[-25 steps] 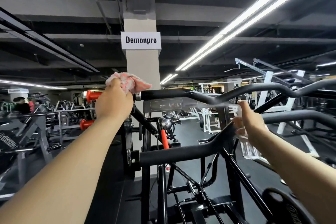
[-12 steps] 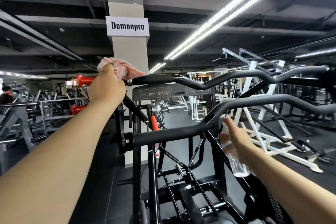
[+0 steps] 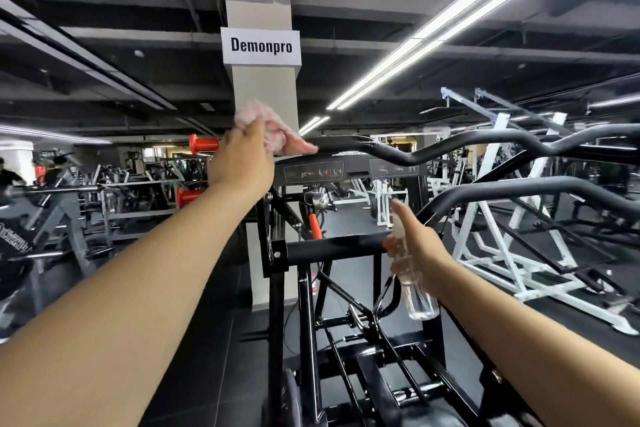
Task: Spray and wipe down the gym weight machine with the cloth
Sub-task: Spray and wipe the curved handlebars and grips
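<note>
My left hand point(image 3: 242, 159) grips a crumpled pink and white cloth point(image 3: 277, 135) and holds it against the left end of the upper black bar point(image 3: 408, 152) of the weight machine. A second, lower black bar point(image 3: 332, 248) runs across in front of me. My right hand point(image 3: 420, 241) holds a clear spray bottle point(image 3: 415, 291) just behind that lower bar, the bottle hanging downward and its nozzle up near my fingers. The machine's black frame point(image 3: 308, 322) fills the space below both arms.
A grey pillar point(image 3: 265, 87) with a "Demonpro" sign stands straight behind the machine. A white-framed machine point(image 3: 502, 253) stands at the right, grey machines with red handles point(image 3: 202, 143) at the left. People are far off at the left edge.
My left hand has slid the cloth along the end of the upper bar. My right hand with the bottle has shifted left and lower, toward the lower bar. The view has swung.
</note>
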{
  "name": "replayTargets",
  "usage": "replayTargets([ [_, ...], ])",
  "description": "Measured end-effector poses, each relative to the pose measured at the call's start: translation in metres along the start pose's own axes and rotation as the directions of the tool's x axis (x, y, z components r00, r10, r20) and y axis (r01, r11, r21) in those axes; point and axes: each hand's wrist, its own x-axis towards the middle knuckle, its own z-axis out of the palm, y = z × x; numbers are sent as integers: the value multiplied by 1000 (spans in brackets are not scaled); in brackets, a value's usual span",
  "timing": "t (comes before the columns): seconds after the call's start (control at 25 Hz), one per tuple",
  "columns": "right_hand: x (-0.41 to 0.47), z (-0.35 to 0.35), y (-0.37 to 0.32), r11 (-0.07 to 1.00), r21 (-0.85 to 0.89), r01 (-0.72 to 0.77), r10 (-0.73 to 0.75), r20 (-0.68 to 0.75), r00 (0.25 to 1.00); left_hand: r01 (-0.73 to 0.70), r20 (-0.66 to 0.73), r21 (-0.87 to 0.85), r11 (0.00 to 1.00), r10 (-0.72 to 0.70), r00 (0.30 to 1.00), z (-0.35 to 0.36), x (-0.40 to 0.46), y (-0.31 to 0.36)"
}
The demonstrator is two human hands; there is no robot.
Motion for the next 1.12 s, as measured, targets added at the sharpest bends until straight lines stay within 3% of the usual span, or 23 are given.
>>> replayTargets([
  [0.16, -1, 9, -27, 996, 44, 82, -88, 154, 984, -349, -10, 132, 928, 353, 935, -15, -7, 10],
  [0.28, -1, 26, -39, 988, 34, 152, -155, 252, 955, -471, 77, 16, 882, 469, 880, -10, -11, 22],
  [0.4, 3, 37, -44, 961, 207, 184, -237, 273, 932, -381, 332, -133, 915, 403, 853, 1, -8, 34],
  [0.52, 4, 45, -55, 918, 251, 306, -362, 224, 905, -298, 583, -183, 937, 347, 735, 3, -4, 49],
  [0.56, 7, 46, -59, 904, 254, 343, -395, 192, 898, -266, 587, -215, 940, 342, 734, 5, -1, 53],
  [0.72, 24, 47, -69, 860, 338, 383, -458, 179, 871, -104, 323, -397, 912, 245, 914, 17, 11, 60],
  [0.88, 37, 31, -78, 849, 412, 331, -449, 232, 863, -95, 264, -451, 887, 234, 935, 28, 17, 71],
  [0.96, 48, 18, -80, 876, 325, 356, -429, 189, 884, 49, 281, -624, 780, 165, 945, 28, 20, 75],
  [1.04, 57, 8, -78, 905, 90, 415, -424, 207, 881, 254, 384, -775, 579, 112, 916, 26, 26, 77],
  [1.12, 63, 3, -76, 897, 2, 443, -430, 247, 869, 327, 454, -796, 509, 145, 879, 25, 30, 80],
])
